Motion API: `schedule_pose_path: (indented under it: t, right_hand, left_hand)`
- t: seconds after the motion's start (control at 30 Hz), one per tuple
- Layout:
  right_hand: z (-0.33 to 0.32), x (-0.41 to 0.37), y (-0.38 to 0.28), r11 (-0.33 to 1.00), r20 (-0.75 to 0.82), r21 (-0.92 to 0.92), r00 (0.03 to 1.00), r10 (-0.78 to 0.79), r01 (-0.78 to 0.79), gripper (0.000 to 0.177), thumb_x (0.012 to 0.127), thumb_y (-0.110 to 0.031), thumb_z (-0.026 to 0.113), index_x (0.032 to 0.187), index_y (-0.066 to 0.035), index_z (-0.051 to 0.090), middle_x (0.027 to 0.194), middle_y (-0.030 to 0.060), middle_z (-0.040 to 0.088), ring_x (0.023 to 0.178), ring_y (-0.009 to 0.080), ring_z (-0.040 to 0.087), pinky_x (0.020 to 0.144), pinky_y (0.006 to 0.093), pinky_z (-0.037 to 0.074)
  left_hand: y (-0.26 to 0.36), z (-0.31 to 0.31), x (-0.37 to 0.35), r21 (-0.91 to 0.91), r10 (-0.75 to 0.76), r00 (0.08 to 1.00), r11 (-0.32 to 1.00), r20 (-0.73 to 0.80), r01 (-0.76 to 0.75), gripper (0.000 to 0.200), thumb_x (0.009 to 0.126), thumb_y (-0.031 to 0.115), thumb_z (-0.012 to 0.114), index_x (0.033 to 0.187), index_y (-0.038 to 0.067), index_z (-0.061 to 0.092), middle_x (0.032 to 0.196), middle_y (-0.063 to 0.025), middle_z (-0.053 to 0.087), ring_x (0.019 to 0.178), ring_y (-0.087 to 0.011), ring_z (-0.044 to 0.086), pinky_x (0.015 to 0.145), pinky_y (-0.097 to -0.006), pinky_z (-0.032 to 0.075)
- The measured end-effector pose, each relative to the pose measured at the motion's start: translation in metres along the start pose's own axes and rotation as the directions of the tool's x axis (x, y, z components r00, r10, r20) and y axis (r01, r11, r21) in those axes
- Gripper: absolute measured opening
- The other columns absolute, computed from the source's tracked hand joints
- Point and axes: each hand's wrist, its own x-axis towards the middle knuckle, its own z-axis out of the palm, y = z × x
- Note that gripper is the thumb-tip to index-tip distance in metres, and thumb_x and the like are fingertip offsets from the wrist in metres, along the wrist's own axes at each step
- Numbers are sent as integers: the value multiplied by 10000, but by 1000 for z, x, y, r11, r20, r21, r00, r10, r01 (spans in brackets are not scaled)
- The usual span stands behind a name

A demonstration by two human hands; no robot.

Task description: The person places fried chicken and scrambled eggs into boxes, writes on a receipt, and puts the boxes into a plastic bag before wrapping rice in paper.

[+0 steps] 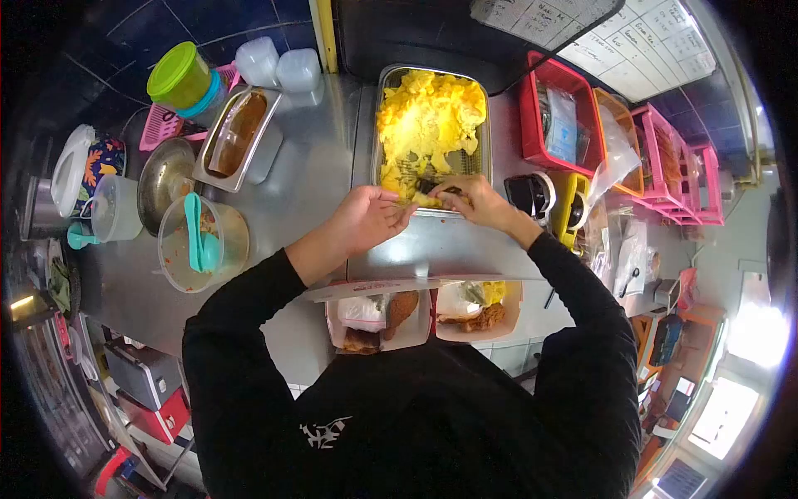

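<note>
Head view: the scrambled egg [428,116] is heaped in a metal tray [489,125] on the steel table [316,175], and both hands are brought together at the tray's near end. The left hand [366,218] is held with its fingers drawn together at the edge of the egg. Whether anything is caught in that grip cannot be told. The grip of the right hand [480,204] is curled shut on a small dark thing [432,187], too small to be identified. An open food box [416,339] with rice and fried pieces is set just below the hands.

The egg is judged soft, light, crumbly and probably greasy. It is best lifted from beneath in loose clumps, since it would likely be broken by a hard pinch.
</note>
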Motion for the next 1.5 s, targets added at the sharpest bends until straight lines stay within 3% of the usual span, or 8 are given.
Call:
schedule_pose_path:
  t: [0.13, 0.3, 0.43, 0.57, 0.7, 0.87, 1.23, 1.5]
  right_hand:
    - [0, 5, -6, 949, 101, 209, 970, 220, -237, 143, 878, -79, 587, 971, -14, 674, 854, 83, 675, 730, 146, 617, 653, 281, 492]
    - [-17, 7, 19, 825, 187, 376, 907, 378, -421, 188, 925, -126, 559, 943, 23, 673, 768, 111, 655, 693, 160, 619, 646, 289, 500]
    - [-17, 2, 29, 460, 62, 803, 822, 566, -378, 328, 962, -197, 516, 994, 117, 606, 796, 134, 644, 680, 173, 621, 644, 313, 512]
    - [-9, 18, 28, 378, -39, 888, 778, 627, -260, 317, 949, -169, 527, 993, 140, 577, 914, 176, 646, 738, 241, 647, 710, 325, 547]
    - [12, 43, 26, 691, -136, 662, 860, 492, -290, 255, 954, -172, 530, 1016, 56, 624, 863, 149, 665, 737, 192, 654, 726, 305, 538]
    - [16, 29, 1, 956, 39, 262, 991, 128, -133, 149, 793, 54, 597, 913, 17, 678, 812, 128, 681, 713, 165, 644, 668, 305, 522]
    - [-13, 35, 4, 982, 317, 113, 942, 110, -153, 153, 781, -70, 583, 875, -33, 699, 604, 100, 606, 567, 166, 584, 576, 303, 469]
    - [-39, 19, 20, 799, 307, 347, 865, 397, -491, 253, 946, -187, 538, 912, 37, 651, 701, 99, 643, 597, 146, 602, 575, 260, 476]
  left_hand:
    - [-2, 2, 1, -8, -3, 993, 1000, -121, 2, 425, 862, 78, 438, 1229, -128, 388, 1221, -221, 497, 1145, -277, 518, 978, -372, 420]
    - [3, -8, 2, -74, -39, 999, 997, -33, 37, 404, 863, 67, 454, 1204, -126, 355, 1207, -215, 463, 1098, -281, 536, 927, -367, 455]
    - [0, -9, -3, -52, -30, 999, 998, -15, 29, 401, 864, 77, 462, 1206, -104, 358, 1209, -200, 458, 1086, -270, 543, 888, -359, 463]
    - [-5, -5, -10, 9, 16, 996, 1000, -83, -15, 357, 853, 77, 463, 1175, -69, 407, 1190, -181, 485, 1088, -264, 544, 880, -363, 462]
    - [-3, -4, -11, 13, 38, 989, 999, -141, -36, 292, 843, 71, 469, 1104, -56, 436, 1169, -180, 498, 1079, -271, 546, 881, -368, 463]
    - [0, -11, -8, -53, 29, 994, 998, -102, -34, 238, 842, 72, 462, 1031, -69, 426, 1145, -197, 498, 1079, -280, 543, 883, -373, 461]
    - [5, -4, -6, -140, -19, 999, 990, -46, 12, 364, 839, 53, 433, 1159, -71, 314, 1366, -208, 325, 1146, -296, 519, 910, -387, 436]
    - [13, -18, -5, 64, 253, 967, 966, -38, -250, 67, 828, 92, 513, 814, 27, 503, 1068, -175, 572, 999, -246, 555, 887, -372, 425]
